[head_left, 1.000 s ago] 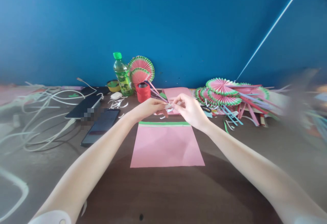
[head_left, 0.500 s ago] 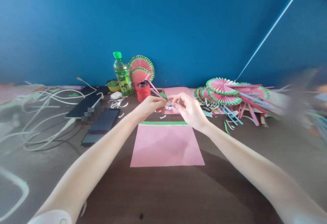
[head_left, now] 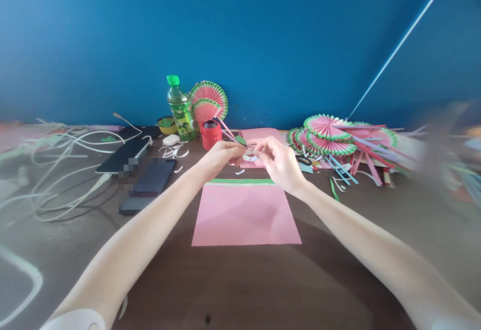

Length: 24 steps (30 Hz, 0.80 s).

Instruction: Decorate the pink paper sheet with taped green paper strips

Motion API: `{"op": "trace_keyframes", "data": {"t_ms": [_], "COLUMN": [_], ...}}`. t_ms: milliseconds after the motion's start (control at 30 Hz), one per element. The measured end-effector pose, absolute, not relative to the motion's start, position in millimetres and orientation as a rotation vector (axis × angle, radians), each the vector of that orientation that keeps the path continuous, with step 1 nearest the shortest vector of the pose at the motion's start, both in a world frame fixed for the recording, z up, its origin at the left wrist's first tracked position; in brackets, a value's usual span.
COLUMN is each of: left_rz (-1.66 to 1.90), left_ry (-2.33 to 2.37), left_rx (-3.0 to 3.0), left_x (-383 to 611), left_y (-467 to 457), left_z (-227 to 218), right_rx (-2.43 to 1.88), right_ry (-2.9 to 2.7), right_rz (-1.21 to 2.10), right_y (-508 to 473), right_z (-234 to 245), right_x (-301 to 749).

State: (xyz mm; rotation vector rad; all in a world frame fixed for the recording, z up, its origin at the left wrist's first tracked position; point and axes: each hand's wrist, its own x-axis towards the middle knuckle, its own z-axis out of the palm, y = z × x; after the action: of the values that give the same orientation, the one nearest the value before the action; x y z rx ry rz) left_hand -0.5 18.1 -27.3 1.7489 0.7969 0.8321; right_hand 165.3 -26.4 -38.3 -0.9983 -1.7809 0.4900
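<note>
My left hand (head_left: 222, 156) and my right hand (head_left: 278, 163) meet above the table, fingertips pinched close together. Between them is something small and pale, too small to make out. Below and nearer to me lies a flat pink paper sheet (head_left: 246, 215), with a green and white strip (head_left: 240, 182) along its far edge. Behind my fingers is another pink sheet (head_left: 259, 134), partly hidden by my right hand. Scissors with black handles (head_left: 303, 160) lie just right of that hand, their blades not visible.
A red container (head_left: 211, 136), a green-capped bottle (head_left: 180, 112) and pleated watermelon-coloured fans (head_left: 208, 99) stand at the back. More fans (head_left: 326, 129) and paper strips (head_left: 341, 169) pile up at right. A phone (head_left: 150, 187), a black device (head_left: 122, 157) and white cables (head_left: 75, 184) occupy the left.
My right fingers have shifted very slightly at the pinch. Both hands stay in nearly the same place, and the pink sheet lies as before.
</note>
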Motion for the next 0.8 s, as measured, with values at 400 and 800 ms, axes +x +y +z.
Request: {"op": "trace_keyframes", "data": {"t_ms": [400,800], "left_rz": [0.838,0.898], "left_ry": [0.777,0.812], "left_rx": [1.607,1.611], "left_x": [3,5], "left_y": [15,14], "left_z": [-26,-29], "right_rx": [-0.95,-0.88], "right_ry": [-1.888,-1.861], "right_rz": [0.353,0.258], "right_y": [-22,-22], "right_z": [-43,-49], "right_x": [169,167]}}
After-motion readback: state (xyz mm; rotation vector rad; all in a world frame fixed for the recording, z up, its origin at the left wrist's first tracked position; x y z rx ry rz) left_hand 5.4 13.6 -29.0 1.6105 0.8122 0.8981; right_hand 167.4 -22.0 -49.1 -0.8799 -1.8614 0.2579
